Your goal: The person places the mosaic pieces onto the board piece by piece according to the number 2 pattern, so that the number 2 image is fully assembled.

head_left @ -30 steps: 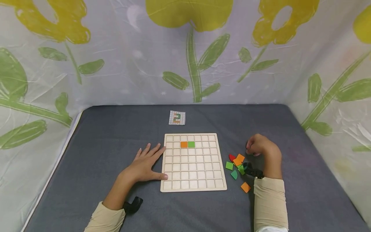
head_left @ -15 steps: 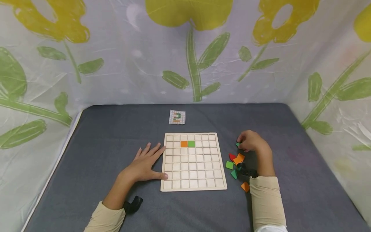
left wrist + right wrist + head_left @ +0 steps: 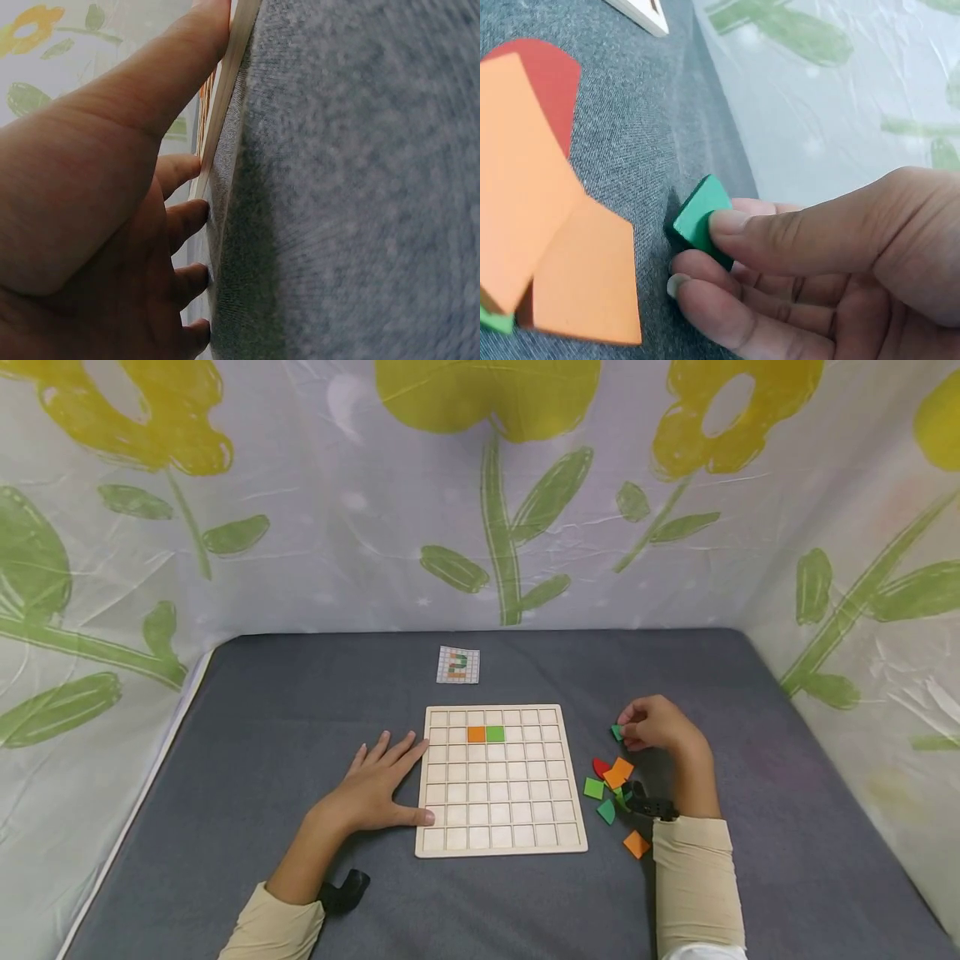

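Observation:
My right hand (image 3: 660, 725) pinches a dark green tile (image 3: 705, 214) between thumb and fingers, beyond the loose pile on the right. Part of that tile is hidden by the thumb. My left hand (image 3: 371, 789) lies spread at the left side of the pale wooden grid board (image 3: 504, 853). Its thumb (image 3: 180, 67) rests on the board's edge, and the straight fingertips reach along the side. On the board, an orange square tile (image 3: 477, 734) and a light green square tile (image 3: 496, 734) sit side by side in the second row from the far edge.
Right of the board lie a red rounded tile (image 3: 601, 767), overlapping orange tiles (image 3: 618, 772), a light green square (image 3: 593, 788), a green quarter-round tile (image 3: 606, 812) and a lone orange square (image 3: 636, 844). A small printed pattern card (image 3: 458, 665) lies beyond the board.
The right hand has moved left toward the board, and the dark green tile has come into view at its fingertips. The left hand and the board tiles have stayed put.

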### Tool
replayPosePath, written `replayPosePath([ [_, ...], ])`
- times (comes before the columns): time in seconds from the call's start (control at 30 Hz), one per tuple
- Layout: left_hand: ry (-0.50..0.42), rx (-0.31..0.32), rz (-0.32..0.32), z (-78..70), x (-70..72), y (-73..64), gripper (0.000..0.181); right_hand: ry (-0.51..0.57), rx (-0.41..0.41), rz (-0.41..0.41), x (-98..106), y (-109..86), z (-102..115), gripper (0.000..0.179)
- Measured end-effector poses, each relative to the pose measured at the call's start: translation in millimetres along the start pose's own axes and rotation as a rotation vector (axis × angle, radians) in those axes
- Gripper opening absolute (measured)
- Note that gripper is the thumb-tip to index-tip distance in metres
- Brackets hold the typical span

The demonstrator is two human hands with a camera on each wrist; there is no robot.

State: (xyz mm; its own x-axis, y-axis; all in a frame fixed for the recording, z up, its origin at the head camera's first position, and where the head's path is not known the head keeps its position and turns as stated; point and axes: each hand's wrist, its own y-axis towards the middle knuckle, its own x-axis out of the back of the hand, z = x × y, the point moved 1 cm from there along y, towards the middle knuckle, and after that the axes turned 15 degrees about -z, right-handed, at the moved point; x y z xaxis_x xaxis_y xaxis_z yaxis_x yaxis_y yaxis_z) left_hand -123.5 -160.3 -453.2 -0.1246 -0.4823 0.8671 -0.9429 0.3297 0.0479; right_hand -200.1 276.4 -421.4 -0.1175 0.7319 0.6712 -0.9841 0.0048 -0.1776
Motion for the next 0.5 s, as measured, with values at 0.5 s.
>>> replayPosePath([
  [0.5,0.004,0.002,-0.001,0.5,-1.6,0.4,0.111,0.099,-0.022,-0.040,-13,7.1,11,0.017],
])
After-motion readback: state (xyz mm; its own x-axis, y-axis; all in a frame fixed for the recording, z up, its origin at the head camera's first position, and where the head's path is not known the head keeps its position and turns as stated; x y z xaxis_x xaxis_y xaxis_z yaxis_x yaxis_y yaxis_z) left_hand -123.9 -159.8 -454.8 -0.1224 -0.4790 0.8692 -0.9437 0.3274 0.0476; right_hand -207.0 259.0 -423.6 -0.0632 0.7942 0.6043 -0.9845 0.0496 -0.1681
